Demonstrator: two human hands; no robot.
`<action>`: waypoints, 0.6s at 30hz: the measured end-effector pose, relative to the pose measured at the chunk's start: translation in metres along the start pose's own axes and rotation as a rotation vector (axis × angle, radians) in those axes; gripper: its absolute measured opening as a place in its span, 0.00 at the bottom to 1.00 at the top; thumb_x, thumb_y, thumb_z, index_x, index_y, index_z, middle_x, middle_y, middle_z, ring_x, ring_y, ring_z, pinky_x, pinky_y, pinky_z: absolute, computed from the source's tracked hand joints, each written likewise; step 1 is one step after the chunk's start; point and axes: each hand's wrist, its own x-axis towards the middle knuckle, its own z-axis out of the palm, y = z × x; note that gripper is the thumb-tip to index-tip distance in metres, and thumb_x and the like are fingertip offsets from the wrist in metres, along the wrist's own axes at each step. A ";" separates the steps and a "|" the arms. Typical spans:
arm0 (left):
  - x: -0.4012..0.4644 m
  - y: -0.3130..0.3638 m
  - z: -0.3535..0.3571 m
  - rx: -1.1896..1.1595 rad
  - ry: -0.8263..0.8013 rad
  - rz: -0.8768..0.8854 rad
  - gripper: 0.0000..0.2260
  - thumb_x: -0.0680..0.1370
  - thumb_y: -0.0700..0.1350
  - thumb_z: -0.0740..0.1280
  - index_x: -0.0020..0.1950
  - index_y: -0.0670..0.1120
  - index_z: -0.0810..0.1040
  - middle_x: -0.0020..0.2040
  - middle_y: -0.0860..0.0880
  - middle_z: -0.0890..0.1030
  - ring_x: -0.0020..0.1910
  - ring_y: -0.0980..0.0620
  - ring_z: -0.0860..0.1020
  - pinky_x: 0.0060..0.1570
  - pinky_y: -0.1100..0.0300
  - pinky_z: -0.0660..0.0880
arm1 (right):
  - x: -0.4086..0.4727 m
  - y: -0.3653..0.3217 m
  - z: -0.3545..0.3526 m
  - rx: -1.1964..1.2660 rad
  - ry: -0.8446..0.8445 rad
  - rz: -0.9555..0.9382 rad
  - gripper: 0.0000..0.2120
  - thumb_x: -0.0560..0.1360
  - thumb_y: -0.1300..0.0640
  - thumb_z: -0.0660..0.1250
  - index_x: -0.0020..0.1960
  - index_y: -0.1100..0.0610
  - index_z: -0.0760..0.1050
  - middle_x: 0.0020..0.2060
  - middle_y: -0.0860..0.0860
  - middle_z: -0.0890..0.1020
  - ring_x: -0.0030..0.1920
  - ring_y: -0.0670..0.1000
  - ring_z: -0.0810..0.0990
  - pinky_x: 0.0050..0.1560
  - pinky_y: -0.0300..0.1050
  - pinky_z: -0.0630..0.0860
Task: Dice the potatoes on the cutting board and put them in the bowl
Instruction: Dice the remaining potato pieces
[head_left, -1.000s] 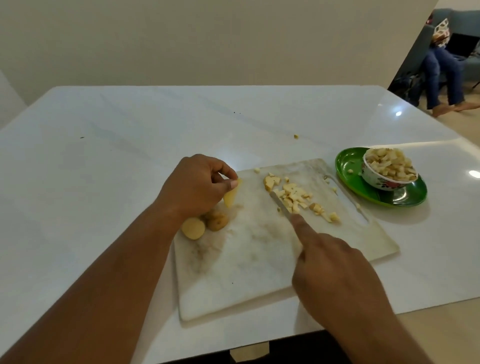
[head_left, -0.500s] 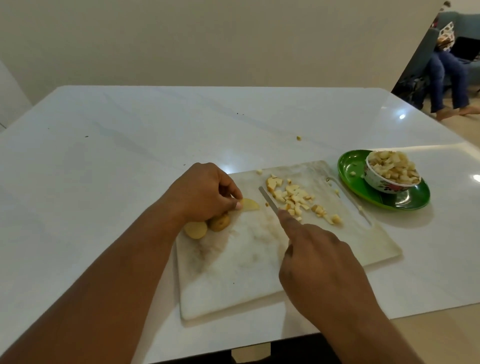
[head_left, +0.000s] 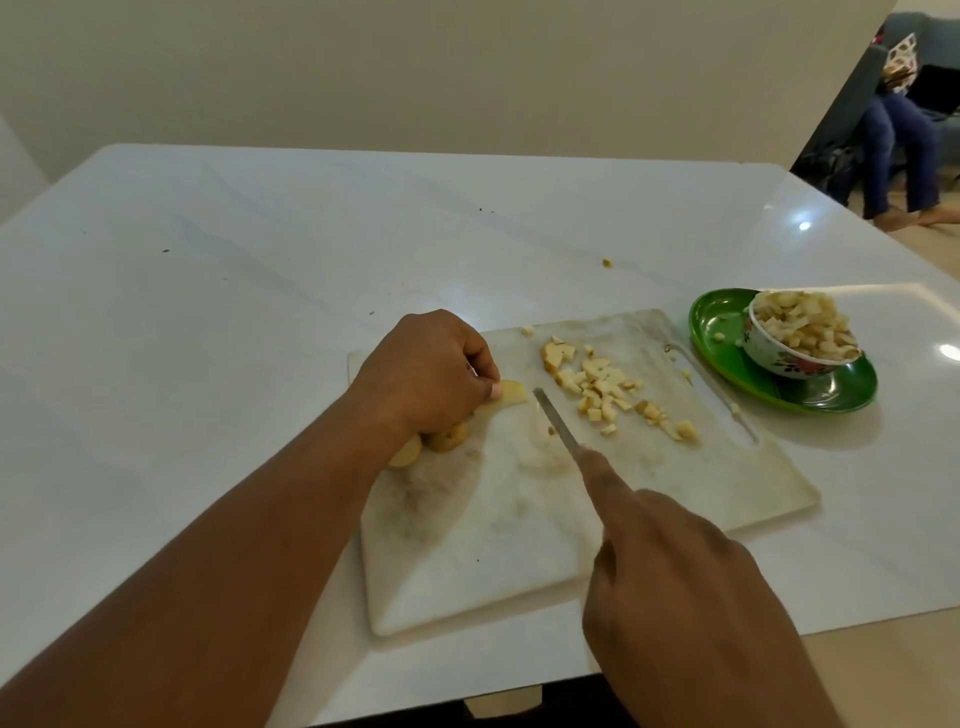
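two hands, left hand pinching potato slice, right hand gripping knife

hands: two, left hand and right hand
knife: one
cutting board: one
bowl: one, full of diced potato
green plate: one
potato slice under the left fingers: one
larger potato pieces beneath the left hand: two visible
diced pieces on the board: too many to count
stray piece on the surface: one
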 end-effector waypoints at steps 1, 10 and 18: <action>-0.001 0.001 0.001 -0.002 0.011 -0.001 0.04 0.74 0.49 0.79 0.41 0.54 0.86 0.37 0.57 0.83 0.38 0.59 0.82 0.43 0.60 0.80 | 0.006 -0.003 0.001 -0.005 0.047 -0.014 0.35 0.78 0.56 0.53 0.79 0.41 0.39 0.44 0.44 0.69 0.42 0.46 0.74 0.39 0.41 0.68; -0.001 0.003 0.003 -0.004 0.023 -0.024 0.05 0.73 0.51 0.80 0.40 0.54 0.86 0.36 0.57 0.83 0.37 0.58 0.83 0.42 0.60 0.80 | 0.004 -0.002 0.011 -0.016 -0.003 -0.017 0.34 0.79 0.54 0.51 0.78 0.40 0.37 0.47 0.44 0.68 0.45 0.47 0.75 0.41 0.40 0.69; -0.007 0.008 0.000 0.077 0.017 -0.041 0.02 0.76 0.46 0.76 0.45 0.54 0.87 0.41 0.56 0.85 0.39 0.57 0.82 0.49 0.56 0.83 | 0.027 -0.019 0.016 0.003 0.025 -0.066 0.36 0.77 0.58 0.54 0.80 0.43 0.42 0.48 0.46 0.72 0.41 0.48 0.74 0.36 0.41 0.67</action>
